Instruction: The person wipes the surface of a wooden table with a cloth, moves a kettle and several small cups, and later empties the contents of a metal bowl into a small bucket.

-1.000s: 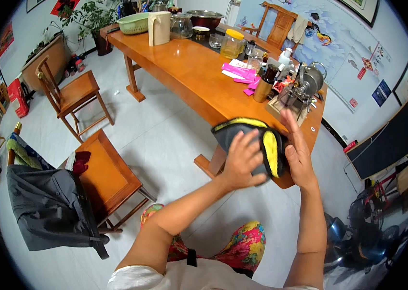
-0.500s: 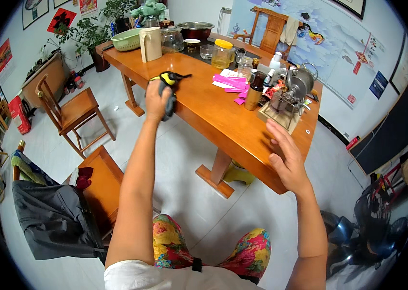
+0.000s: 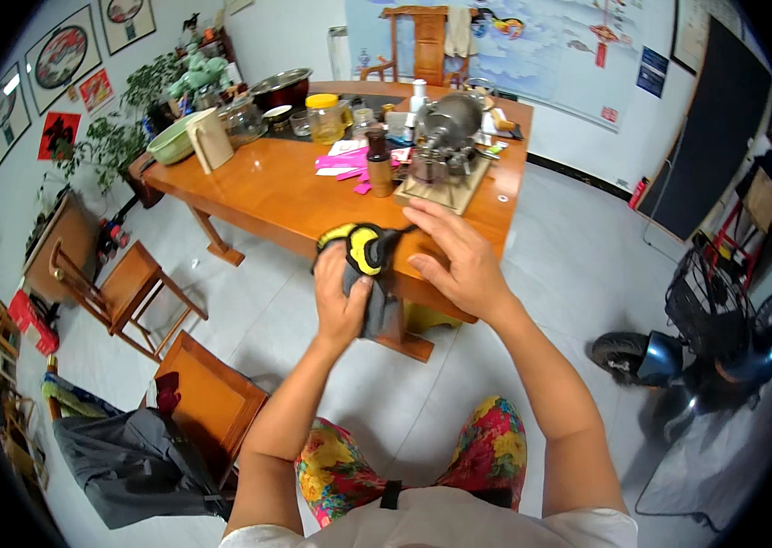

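My left hand (image 3: 342, 297) is closed around a soft-looking black, yellow and grey bundle (image 3: 366, 248), held up just off the near edge of the wooden table (image 3: 263, 196). Grey material hangs below the fingers, and a thin dark strip sticks out of the bundle toward the right. I cannot make out what kind of thing it is. Close to that strip is my right hand (image 3: 464, 265), its fingers stretched out and thumb apart, with nothing in its grasp. Whether its fingertips touch the strip is not plain.
On the table stand a brown bottle (image 3: 379, 164), pink packets (image 3: 342, 163), a metal machine (image 3: 450, 132), a yellow-lidded jar (image 3: 326, 123), a beige pitcher (image 3: 210, 142) and a green basin (image 3: 169, 144). A chair with a dark jacket (image 3: 135, 461) is at left; a motorbike (image 3: 660, 356) stands right.
My left hand has brought the bundle right and nearer, off the table's edge. My right hand has moved left, close to it. The whole view has shifted toward the right.
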`<state>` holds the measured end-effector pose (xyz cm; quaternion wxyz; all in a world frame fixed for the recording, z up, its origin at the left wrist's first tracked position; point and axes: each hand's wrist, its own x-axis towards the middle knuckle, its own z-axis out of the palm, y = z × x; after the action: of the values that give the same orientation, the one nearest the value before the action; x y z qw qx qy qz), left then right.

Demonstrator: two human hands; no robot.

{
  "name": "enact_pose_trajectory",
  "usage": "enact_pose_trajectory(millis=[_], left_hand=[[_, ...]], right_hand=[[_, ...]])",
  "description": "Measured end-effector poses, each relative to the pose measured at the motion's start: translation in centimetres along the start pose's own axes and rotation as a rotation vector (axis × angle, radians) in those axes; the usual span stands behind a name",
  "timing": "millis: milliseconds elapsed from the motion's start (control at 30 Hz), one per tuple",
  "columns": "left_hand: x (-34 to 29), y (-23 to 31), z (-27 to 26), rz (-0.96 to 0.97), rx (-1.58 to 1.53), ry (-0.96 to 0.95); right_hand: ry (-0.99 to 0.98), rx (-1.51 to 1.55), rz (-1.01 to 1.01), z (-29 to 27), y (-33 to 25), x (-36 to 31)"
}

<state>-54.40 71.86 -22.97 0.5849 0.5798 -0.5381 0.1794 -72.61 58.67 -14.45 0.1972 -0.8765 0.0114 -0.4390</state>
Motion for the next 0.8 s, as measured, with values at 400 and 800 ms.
enact_pose_trajectory(millis=[400,800], left_hand=[[4.1,15.8,8.0,0.327,-0.193,-0.685],[7.9,8.7,10.2,0.334,0.203,-0.591]], right_hand=[[0.953,0.851,0.409,0.8,-6.1,-12.0],[0.681,0.57,0.522,3.5,4.1,-10.5]])
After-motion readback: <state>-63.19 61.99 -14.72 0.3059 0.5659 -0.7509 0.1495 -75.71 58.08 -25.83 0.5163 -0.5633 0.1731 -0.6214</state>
